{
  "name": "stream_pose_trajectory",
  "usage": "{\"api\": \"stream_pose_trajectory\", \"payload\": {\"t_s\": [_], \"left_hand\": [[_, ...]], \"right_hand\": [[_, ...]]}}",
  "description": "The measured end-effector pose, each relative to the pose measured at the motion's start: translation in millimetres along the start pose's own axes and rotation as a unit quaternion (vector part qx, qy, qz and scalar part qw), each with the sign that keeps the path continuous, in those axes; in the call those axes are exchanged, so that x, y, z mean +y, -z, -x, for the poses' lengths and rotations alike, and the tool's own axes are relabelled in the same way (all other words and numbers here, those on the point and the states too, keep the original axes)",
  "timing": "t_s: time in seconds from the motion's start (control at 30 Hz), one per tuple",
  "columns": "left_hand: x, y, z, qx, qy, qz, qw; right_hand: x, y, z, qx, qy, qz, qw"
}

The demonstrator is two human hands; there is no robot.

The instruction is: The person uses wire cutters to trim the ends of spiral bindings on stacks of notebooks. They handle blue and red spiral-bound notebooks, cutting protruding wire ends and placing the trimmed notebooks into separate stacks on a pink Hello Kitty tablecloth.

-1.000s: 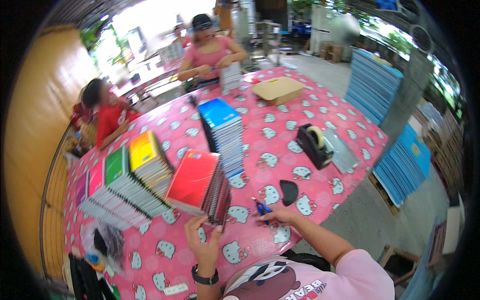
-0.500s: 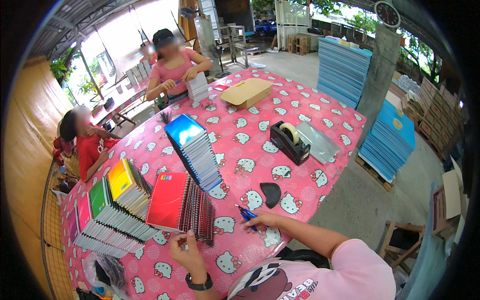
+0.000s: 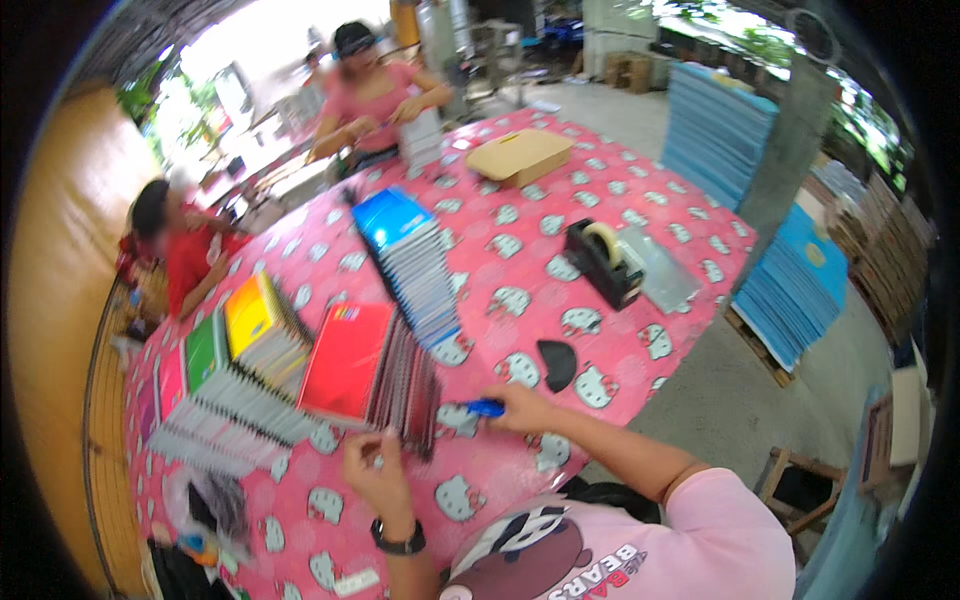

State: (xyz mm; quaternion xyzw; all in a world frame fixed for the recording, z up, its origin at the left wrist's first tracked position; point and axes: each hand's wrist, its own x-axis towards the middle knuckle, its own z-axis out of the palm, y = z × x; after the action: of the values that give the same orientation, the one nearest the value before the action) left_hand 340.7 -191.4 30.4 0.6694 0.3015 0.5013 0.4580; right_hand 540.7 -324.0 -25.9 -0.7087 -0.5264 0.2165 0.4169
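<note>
My right hand (image 3: 518, 408) is closed around a small blue-handled tool that looks like pliers (image 3: 486, 408), its tip pointing left toward the notebooks. My left hand (image 3: 378, 468), wearing a dark wristwatch (image 3: 398, 537), is at the lower edge of a stack of red spiral notebooks (image 3: 348, 360). Its fingers are bent, thumb and forefinger slightly apart, with nothing visible between them; blur hides whether they touch the stack. Left of it stand stacks of yellow (image 3: 253, 312), green (image 3: 205, 350) and pink (image 3: 172, 385) notebooks. A taller blue stack (image 3: 395, 220) rises behind the red one.
A black tape dispenser (image 3: 603, 265), clear plastic sleeves (image 3: 660, 272) and a dark half-round piece (image 3: 558, 365) lie to the right on the patterned pink tablecloth (image 3: 480, 485). Farther back is a tan box (image 3: 520, 155). Two people work across the table; blue sheet stacks (image 3: 790, 285) stand beyond.
The whole view has shifted, with the far scene moving right and blurring. My right hand has turned the tool flatter and closer to the red stack. My left hand stays near that stack's edge.
</note>
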Motion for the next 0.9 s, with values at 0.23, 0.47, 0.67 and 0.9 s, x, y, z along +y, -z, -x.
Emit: {"api": "stream_pose_trajectory", "payload": {"t_s": [0.23,0.47,0.67,0.9], "left_hand": [[4.0,-1.0,14.4,0.012,-0.028,0.022,0.999],[3.9,-1.7,16.1,0.025,-0.031,0.065,0.997],[3.0,-2.3,16.6,0.015,-0.029,0.058,0.998],[1.8,-4.2,16.3,0.037,-0.05,0.031,0.998]], "right_hand": [[-68.4,17.6,-15.1,0.076,0.057,0.041,0.995],[-85.0,8.7,-27.3,0.083,0.162,0.204,0.962],[-85.8,9.3,-26.3,0.074,0.159,0.215,0.961],[-91.4,9.7,-24.6,0.067,0.171,0.237,0.954]]}}
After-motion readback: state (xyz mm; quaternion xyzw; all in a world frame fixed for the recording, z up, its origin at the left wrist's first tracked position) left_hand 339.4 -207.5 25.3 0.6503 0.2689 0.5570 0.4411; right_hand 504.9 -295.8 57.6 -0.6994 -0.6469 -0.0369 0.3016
